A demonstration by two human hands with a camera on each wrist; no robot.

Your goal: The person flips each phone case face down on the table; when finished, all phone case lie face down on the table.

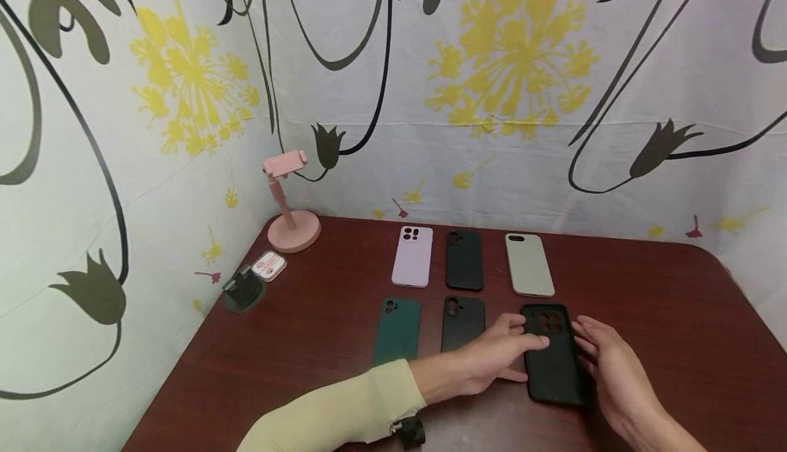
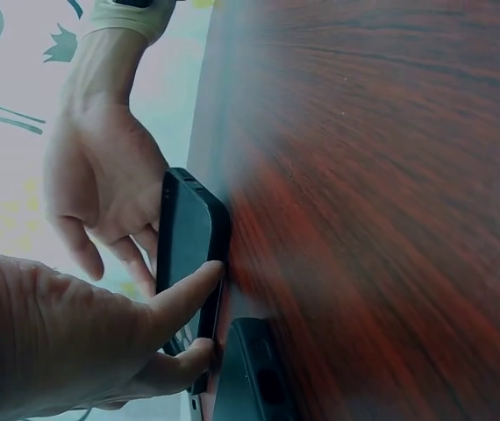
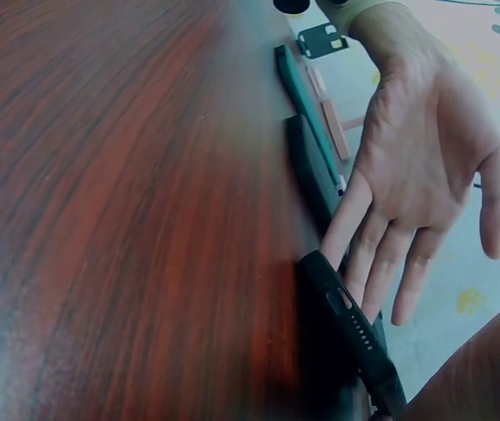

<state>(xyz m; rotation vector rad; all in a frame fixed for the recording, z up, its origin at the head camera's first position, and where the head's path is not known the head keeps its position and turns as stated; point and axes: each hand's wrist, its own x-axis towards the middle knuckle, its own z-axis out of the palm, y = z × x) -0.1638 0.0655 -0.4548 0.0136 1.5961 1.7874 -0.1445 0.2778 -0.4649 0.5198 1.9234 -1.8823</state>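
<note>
A black phone case [image 1: 556, 363] with a square camera opening lies at the right end of the front row. My left hand [image 1: 492, 353] is at its left side, fingers extended against the edge, the thumb overlapping the case in the head view. Along the right side stands my right hand [image 1: 621, 377], palm turned inward, fingers loosely straight and close by the edge. In the left wrist view the case [image 2: 189, 237] appears between both hands. Side cut-outs and small holes show on the case [image 3: 355, 329] in the right wrist view.
Left of it lie a dark case [image 1: 462, 326] and a teal case [image 1: 396, 329]. Behind are lilac [image 1: 413, 257], dark green [image 1: 464, 261] and pale grey [image 1: 530, 265] cases. A pink phone stand [image 1: 294, 232], dark holder [image 1: 244, 289] and white packet [image 1: 269, 265] occupy the back left.
</note>
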